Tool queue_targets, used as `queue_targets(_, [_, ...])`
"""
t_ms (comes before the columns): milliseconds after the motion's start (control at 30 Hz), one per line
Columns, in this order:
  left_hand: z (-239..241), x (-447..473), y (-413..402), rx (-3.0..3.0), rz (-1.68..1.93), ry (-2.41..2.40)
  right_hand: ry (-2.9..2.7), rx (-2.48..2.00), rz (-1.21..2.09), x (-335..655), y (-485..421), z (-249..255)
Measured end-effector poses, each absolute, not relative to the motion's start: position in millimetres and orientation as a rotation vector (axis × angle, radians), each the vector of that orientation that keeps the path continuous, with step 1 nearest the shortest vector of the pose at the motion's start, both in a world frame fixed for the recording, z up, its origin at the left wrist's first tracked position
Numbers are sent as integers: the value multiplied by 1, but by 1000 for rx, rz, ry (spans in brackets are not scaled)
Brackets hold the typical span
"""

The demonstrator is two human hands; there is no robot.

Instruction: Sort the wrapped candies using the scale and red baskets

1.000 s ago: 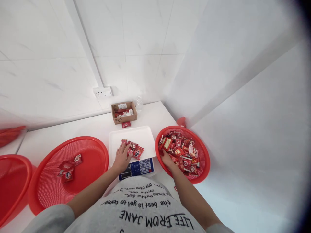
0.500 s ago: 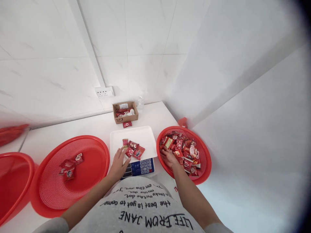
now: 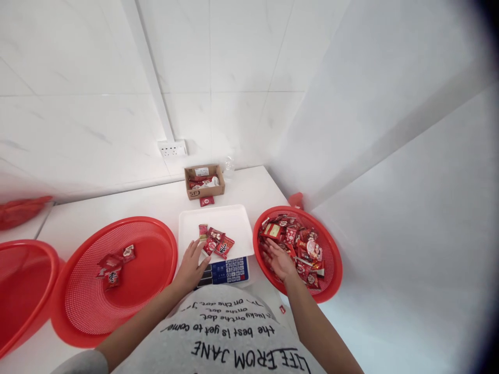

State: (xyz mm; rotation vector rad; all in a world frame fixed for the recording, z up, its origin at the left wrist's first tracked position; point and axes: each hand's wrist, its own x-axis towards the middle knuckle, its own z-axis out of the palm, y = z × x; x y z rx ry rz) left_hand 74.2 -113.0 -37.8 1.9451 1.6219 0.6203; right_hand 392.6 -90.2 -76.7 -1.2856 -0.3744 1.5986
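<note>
My left hand [image 3: 192, 264] rests open at the near left corner of the white scale tray [image 3: 230, 221], fingertips beside a small pile of red candy packets [image 3: 214, 243]. The scale's blue keypad [image 3: 228, 269] shows just below the tray. My right hand [image 3: 277, 258] lies open, fingers spread, over the near left side of the red basket [image 3: 331, 270] on the right, which is full of red wrapped candies [image 3: 300, 244]. Nothing shows in either hand.
A wide red basket [image 3: 152, 291] to the left holds several red packets [image 3: 114, 262]. Another red basin [image 3: 21, 291] sits at the far left edge. A small cardboard box [image 3: 204, 181] and a loose packet [image 3: 206, 201] stand by the back wall under a socket [image 3: 172, 149].
My right hand has lifted out of the candy pile and spread open over the basket's near side. My left hand has drawn back slightly from the packets on the tray.
</note>
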Motion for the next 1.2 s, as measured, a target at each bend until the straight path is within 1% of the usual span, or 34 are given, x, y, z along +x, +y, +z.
queue_targets(267, [-42, 82, -111, 1991, 584, 1619, -725, -1370, 1588, 377, -104, -17])
queue_targets(467, [-44, 82, -111, 2010, 578, 1611, -1234, -1202, 1700, 339, -92, 18])
queue_targets(533, [-46, 81, -114, 2016, 566, 1629, -1418, -1217, 1688, 330, -89, 15])
queue_targets(567, [-47, 81, -115, 2021, 555, 1637, -1489, -1285, 1626, 327, -88, 11])
queue_targets(700, [-48, 78, -118, 2050, 518, 1667, -1611, -1669, 1202, 326, -94, -19])
queue_targets(900, [-42, 83, -104, 2097, 450, 1689, -1711, -1827, 839, 333, -103, -40])
queue_targets(967, [-39, 91, -94, 2099, 398, 1690, -1705, -1876, 836, 337, -105, -44])
queue_targets(1067, [-35, 107, -79, 2087, 313, 1726, -1702, -1921, 931, 341, -110, -52])
queue_targets(1200, [-38, 127, -62, 2090, 177, 1779, -1722, -2008, 983, 342, -116, -57])
